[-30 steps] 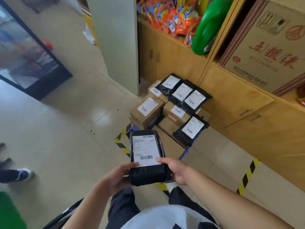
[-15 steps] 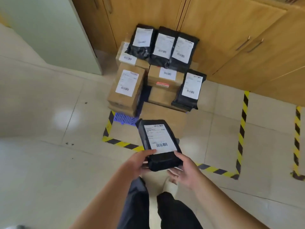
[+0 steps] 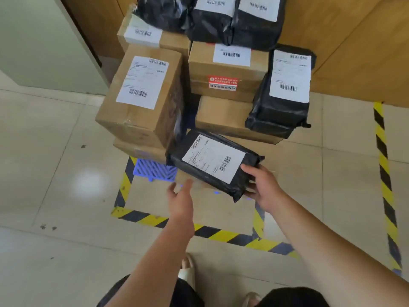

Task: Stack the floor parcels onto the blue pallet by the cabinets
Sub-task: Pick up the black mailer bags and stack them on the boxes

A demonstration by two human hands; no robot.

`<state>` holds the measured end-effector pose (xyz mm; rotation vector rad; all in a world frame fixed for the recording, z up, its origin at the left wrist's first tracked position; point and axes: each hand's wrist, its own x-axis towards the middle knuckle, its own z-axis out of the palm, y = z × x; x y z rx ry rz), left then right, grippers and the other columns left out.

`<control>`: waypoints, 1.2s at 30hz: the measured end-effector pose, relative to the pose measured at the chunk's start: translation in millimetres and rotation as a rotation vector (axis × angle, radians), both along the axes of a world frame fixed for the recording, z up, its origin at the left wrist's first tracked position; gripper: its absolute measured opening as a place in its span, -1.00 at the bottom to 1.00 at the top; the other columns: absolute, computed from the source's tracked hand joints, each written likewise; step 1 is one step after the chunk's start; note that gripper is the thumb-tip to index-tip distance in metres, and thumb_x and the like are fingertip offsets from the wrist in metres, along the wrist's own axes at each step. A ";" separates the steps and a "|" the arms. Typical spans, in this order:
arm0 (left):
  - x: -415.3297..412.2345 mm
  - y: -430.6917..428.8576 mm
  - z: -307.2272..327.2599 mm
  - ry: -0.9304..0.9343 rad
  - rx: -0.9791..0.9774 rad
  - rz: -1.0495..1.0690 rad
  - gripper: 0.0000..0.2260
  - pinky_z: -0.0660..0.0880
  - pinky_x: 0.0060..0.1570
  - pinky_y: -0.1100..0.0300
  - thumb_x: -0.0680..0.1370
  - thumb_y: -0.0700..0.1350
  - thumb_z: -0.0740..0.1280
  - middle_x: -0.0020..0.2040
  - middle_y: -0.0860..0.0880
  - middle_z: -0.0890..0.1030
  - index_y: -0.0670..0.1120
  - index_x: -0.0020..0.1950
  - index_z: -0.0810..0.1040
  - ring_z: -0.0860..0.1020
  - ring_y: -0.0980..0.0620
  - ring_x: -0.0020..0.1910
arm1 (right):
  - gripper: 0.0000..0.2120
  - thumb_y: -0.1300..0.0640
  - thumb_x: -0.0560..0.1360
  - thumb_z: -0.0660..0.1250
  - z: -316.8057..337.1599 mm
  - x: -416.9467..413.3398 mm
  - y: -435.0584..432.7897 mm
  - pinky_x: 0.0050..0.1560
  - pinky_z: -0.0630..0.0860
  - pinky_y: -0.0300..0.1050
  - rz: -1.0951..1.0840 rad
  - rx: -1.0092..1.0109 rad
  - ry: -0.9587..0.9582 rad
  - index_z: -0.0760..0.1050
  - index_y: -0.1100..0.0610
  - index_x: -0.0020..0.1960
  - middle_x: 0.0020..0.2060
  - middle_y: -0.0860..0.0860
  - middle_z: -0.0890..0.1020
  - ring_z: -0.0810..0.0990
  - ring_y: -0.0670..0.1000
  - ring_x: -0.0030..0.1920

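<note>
A black plastic-wrapped parcel (image 3: 213, 163) with a white label lies tilted across a flat cardboard box at the front of the pile. My right hand (image 3: 262, 187) grips its near right end. My left hand (image 3: 181, 197) hovers just left of it, fingers apart, holding nothing. The blue pallet (image 3: 155, 170) shows only at its front left corner; the rest is hidden under the stack. On it stand a tall cardboard box (image 3: 143, 96), a box with a red sticker (image 3: 228, 72) and another black parcel (image 3: 285, 91).
Wooden cabinets (image 3: 358, 45) stand right behind the pile. Yellow-black tape (image 3: 384, 165) marks a rectangle on the tiled floor around the pallet. A grey-green panel (image 3: 44, 41) stands at the left. My legs and feet are at the bottom edge.
I have moved closer to the pile. The black parcel went forward and turned sideways onto the front box. My left hand has let go of it; my right hand still holds it.
</note>
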<state>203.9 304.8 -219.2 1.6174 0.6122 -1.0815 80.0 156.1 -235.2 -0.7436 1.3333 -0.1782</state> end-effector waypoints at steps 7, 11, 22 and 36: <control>85.8 -18.9 -41.1 -0.315 0.033 0.464 -0.67 0.51 0.13 -0.04 0.48 -0.02 0.28 0.18 -0.13 0.53 -0.09 0.22 0.41 0.56 -0.15 0.05 | -0.74 0.09 0.52 0.41 -54.6 16.2 -55.8 -0.17 0.57 -0.10 0.022 -0.245 0.031 0.56 0.11 0.19 0.00 0.06 0.72 0.68 0.07 -0.12; 107.0 -36.7 -25.4 -0.422 -0.097 0.527 -0.60 0.53 0.17 -0.07 0.45 -0.02 0.24 0.21 -0.17 0.53 -0.09 0.27 0.42 0.54 -0.15 0.06 | -0.69 0.03 0.49 0.47 -77.9 20.8 -60.2 -0.04 0.64 -0.02 -0.104 -0.369 0.102 0.58 0.20 0.14 -0.03 0.09 0.72 0.71 0.09 -0.10; 134.4 -0.2 -33.6 -0.363 0.101 0.064 -0.49 0.48 0.13 0.05 0.48 -0.04 0.26 0.36 -0.17 0.49 -0.19 0.40 0.42 0.50 -0.24 0.29 | -0.72 0.04 0.54 0.42 10.6 -40.2 -79.4 0.28 0.46 0.17 0.209 -0.489 0.301 0.47 0.12 0.18 0.24 0.16 0.54 0.48 0.13 0.13; 45.1 -15.2 -130.1 -0.212 -0.064 -0.156 -0.51 0.38 -0.43 0.19 0.49 -0.28 0.25 -0.20 -0.15 0.45 -0.12 0.43 0.34 0.37 -0.02 -0.46 | 0.01 -0.12 0.24 0.64 -106.0 -69.0 -12.2 0.43 0.36 0.02 0.670 -0.771 0.525 0.20 -0.13 0.57 0.61 -0.04 -0.12 0.25 0.14 0.53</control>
